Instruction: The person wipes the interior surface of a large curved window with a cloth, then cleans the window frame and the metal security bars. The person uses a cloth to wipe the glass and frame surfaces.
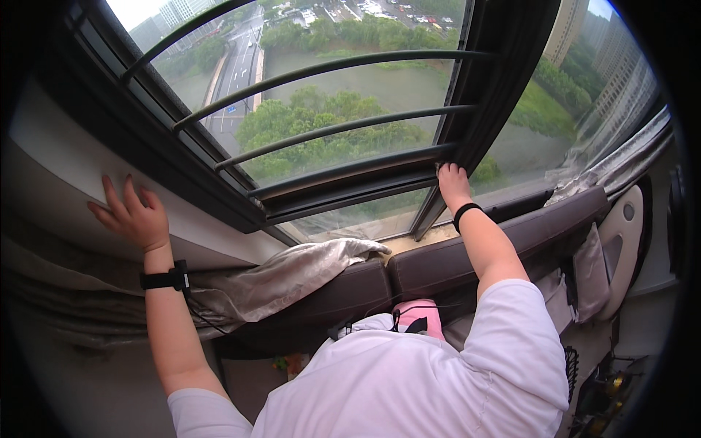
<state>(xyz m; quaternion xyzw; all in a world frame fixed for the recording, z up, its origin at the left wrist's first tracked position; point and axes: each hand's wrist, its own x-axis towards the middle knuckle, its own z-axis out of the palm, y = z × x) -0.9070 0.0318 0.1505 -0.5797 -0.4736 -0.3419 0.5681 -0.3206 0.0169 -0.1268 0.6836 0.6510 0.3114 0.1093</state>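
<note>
My left hand [136, 212] rests with spread fingers against the white wall [181, 213] beside the window and holds nothing. Over on the right, my right hand [454, 183] is bent against the dark window frame [475, 109], at the corner where its lower rail [350, 195] meets the upright. A small greyish scrap [438, 166] shows at the right fingertips; what it is, and whether the hand grips it, is hidden by the fingers. Dark metal guard bars [328, 129] cross the upper pane, just above the lower rail. A lower glass pane [361, 213] lies beneath the rail.
A brown leather sofa backrest [438, 268] stands between me and the window. A silvery curtain [296, 279] drapes over it at left, with another curtain [613, 159] at right. A pink item [424, 315] and a cushion [592, 276] lie on the sofa.
</note>
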